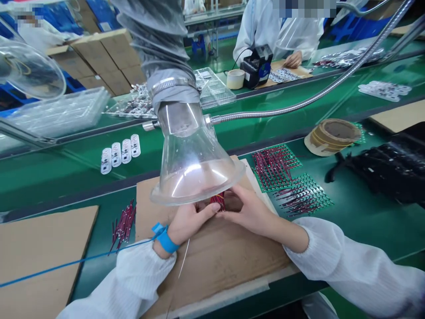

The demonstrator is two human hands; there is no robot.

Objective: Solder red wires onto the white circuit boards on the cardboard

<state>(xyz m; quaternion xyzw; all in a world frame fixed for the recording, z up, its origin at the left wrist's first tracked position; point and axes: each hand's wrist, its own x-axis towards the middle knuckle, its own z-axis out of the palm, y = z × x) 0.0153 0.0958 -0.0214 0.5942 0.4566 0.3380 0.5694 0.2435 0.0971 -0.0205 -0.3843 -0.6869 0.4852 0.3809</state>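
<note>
Red wires point(217, 201), a short bundle running up toward a clear fume hood point(195, 168), sat pinched between both hands over cardboard point(215, 266) on the table point(358, 221), left hand point(189, 219) gripping from the left, right hand point(249, 212) from the right, equally near.

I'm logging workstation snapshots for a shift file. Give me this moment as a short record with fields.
left hand: pinches red wire bundle; blue wrist strap on the wrist
right hand: grips the same bundle
above hands: clear hood
under hands: cardboard sheet
to the left: loose red wires on the green mat
to the right: green panels, tape roll
</note>
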